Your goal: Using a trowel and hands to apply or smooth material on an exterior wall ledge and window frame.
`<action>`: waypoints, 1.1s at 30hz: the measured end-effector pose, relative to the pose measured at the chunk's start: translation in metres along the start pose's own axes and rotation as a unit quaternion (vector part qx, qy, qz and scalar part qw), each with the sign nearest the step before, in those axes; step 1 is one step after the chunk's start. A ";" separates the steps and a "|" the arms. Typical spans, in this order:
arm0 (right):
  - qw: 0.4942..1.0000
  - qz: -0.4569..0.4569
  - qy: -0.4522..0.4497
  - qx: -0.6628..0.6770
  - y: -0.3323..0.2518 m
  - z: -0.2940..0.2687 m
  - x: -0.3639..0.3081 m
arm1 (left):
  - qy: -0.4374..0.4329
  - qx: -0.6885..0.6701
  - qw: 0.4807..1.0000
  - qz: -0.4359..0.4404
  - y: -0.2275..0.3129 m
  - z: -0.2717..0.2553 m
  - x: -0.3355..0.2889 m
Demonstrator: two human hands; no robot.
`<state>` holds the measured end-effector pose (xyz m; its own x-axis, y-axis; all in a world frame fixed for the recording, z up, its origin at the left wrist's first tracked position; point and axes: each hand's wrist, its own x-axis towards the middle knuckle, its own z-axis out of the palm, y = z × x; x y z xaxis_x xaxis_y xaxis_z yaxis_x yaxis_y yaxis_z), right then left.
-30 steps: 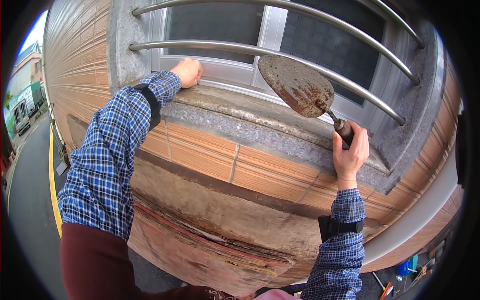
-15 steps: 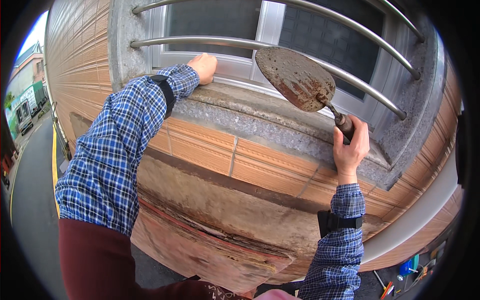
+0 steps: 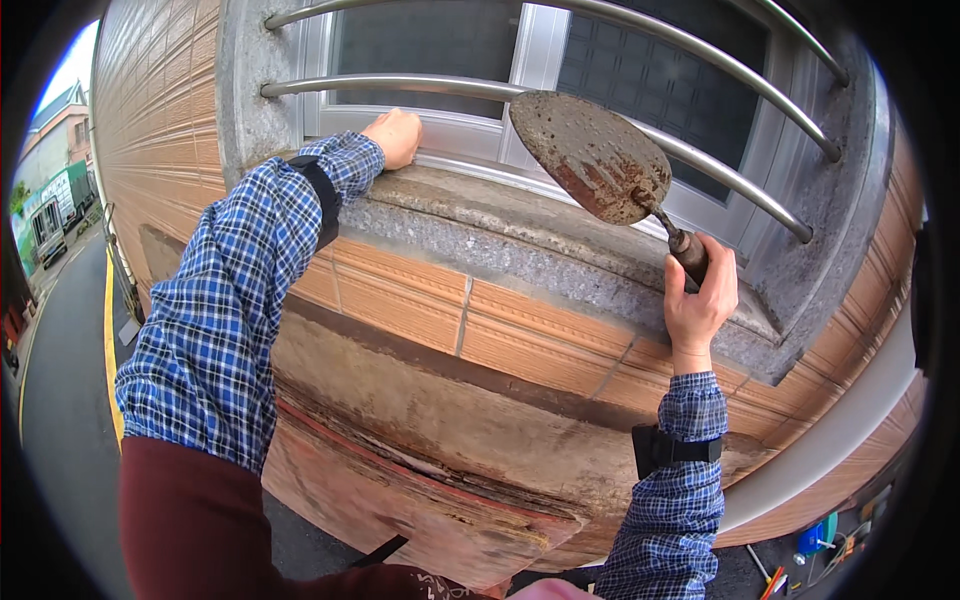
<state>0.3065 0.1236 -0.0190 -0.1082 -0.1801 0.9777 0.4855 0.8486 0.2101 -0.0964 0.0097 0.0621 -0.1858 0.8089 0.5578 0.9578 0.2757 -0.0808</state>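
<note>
My right hand (image 3: pixel 700 300) is wrapped round the wooden handle of a trowel (image 3: pixel 592 158). Its broad rounded blade, caked with grey mortar and rust stains, points up and to the left in front of the window bars. At the left part of the window, my left hand (image 3: pixel 397 138) is closed just above the sill (image 3: pixel 520 212), near the window frame. The fingers curl away from view, so anything in them is hidden. The sill is rough and stained, with a grey stone edge.
Curved metal bars (image 3: pixel 705 170) cross the window (image 3: pixel 655 100). Orange tiles (image 3: pixel 530 335) face the wall below the sill. Lower down is a weathered wooden board (image 3: pixel 400 500). A pale pipe (image 3: pixel 850 440) bends along the right. Left lies a road (image 3: pixel 65 370) with a parked truck (image 3: pixel 47 232).
My left hand has slid slightly to the left along the sill, still closed. My right hand and the trowel have stayed almost in place.
</note>
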 end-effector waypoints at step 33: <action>1.000 -0.003 -0.011 0.004 0.000 -0.001 -0.001 | -0.012 -0.015 1.000 0.015 -0.029 -0.003 -0.003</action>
<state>0.3073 0.1239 -0.0203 -0.1301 -0.1741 0.9761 0.4787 0.8511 0.2157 -0.1234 -0.0023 0.0654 -0.1609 0.8287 0.5360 0.9691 0.2355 -0.0731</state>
